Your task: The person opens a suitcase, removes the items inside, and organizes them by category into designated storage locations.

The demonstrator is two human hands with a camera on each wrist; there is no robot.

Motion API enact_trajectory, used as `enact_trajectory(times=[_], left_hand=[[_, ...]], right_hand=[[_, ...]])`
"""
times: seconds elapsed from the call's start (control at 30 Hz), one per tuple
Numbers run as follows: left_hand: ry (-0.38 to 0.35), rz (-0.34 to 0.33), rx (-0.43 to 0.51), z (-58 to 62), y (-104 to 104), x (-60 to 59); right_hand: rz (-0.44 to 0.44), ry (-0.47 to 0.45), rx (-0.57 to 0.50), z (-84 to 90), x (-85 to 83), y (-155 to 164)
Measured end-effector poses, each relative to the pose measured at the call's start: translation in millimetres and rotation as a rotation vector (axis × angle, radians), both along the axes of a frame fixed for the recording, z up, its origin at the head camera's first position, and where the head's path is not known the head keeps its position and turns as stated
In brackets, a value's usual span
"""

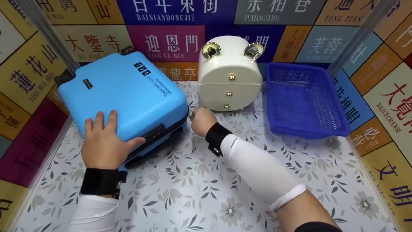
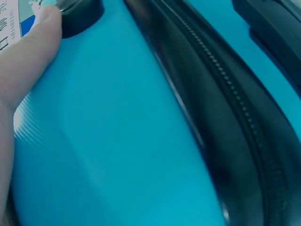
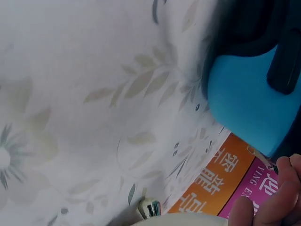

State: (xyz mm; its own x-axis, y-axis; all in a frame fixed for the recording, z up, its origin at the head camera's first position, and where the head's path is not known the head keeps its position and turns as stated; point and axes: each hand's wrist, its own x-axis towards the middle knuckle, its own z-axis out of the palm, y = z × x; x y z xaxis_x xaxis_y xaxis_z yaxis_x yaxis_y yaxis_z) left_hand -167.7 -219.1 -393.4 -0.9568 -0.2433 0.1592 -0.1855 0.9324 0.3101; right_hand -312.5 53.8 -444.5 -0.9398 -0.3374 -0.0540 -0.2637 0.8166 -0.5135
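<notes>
Surroundings: patterned tabletop point(image 1: 180, 196), lettered panels point(image 1: 167, 43) along left, far and right sides. White box point(image 1: 214, 72) stands far, just beyond the right hand and right of the suitcase, so there's little room on that side. Two shiny gold discs on top, three gold knobs point(image 1: 229, 94) down its front. Blue basket point(image 1: 309, 132) further right, well apart from both hands.

Blue suitcase point(image 1: 125, 87) lies flat at left, turned at an angle, printed face up. Left hand point(image 1: 104, 146) rests on its near left part, fingers spread and straight, not gripping; thumb over the near edge by the dark latch panel point(image 1: 154, 132). Right hand point(image 1: 203, 121) is at the suitcase's right corner, fingers curled, pinching the zipper pull point(image 3: 264, 159). Zipper teeth point(image 2: 225, 77) run along the black side band.

Containers: suitcase lid down, contents hidden. White box shut, inside not visible. Basket is open-topped, slotted walls.
</notes>
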Motion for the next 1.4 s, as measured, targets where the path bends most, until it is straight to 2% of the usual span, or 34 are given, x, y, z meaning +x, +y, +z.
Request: enact_trajectory(times=[0.27,0.47,0.63,0.83,0.97,1.13,1.23,1.33,1.4], left_hand=[[0.002,0.007,0.007,-4.3,3,3.8],[-0.001,0.005,0.006,-1.7,2,4.7],[0.001,0.004,-0.002,-0.1,0,3.6],[-0.005,0.003,-0.001,-2.5,-1,3.0],[-0.002,0.000,-0.003,-1.2,-1,3.0],[0.031,0.004,-0.017,-1.2,7,2.9],[0.050,0.005,-0.028,-3.5,19,4.7],[0.033,0.025,-0.035,-5.4,30,5.0],[0.016,0.053,-0.033,-5.7,34,4.1]], right_hand=[[-0.020,-0.047,-0.071,-3.6,12.9,1],[-0.002,-0.104,-0.138,-10.9,11.3,2],[0.032,-0.142,-0.112,-8.8,10.0,0],[0.091,-0.081,-0.004,-7.4,18.4,-1],[0.119,-0.028,-0.005,-9.4,23.2,-4],[0.062,-0.002,-0.050,-11.1,19.8,-6],[0.007,-0.020,-0.065,-11.4,12.5,-5],[-0.031,-0.015,-0.057,-11.9,8.9,-5],[-0.032,-0.004,-0.045,-12.4,12.7,-8]])
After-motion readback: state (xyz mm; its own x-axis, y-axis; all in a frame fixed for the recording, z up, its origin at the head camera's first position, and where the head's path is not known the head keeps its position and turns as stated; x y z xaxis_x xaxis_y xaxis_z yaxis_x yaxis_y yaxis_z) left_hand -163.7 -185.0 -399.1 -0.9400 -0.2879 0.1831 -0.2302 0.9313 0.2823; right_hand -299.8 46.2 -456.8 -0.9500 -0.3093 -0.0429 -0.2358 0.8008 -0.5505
